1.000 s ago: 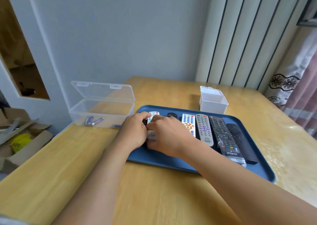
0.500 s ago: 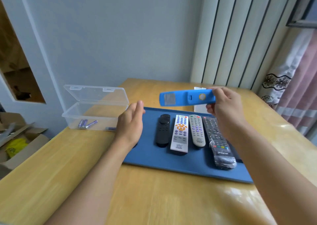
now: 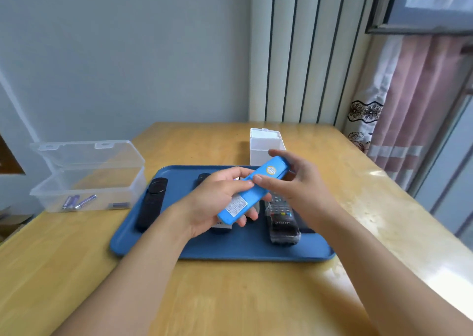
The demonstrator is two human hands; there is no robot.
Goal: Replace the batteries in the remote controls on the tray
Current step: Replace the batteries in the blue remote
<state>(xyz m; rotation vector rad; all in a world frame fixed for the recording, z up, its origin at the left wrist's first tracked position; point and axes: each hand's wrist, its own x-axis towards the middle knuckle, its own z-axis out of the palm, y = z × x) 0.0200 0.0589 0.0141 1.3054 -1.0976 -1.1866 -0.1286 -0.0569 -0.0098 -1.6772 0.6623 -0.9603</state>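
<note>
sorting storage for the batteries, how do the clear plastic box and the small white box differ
The clear plastic box is see-through, wide and low, its hinged lid open, with purple batteries inside. The small white box is opaque, narrower and taller; its contents are hidden. The clear one sits left of the blue tray, the white one behind it. Both rest on the wooden table.

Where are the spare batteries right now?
Head view, far left: the batteries lie in the open clear plastic box on the table, just left of the blue tray.
</note>
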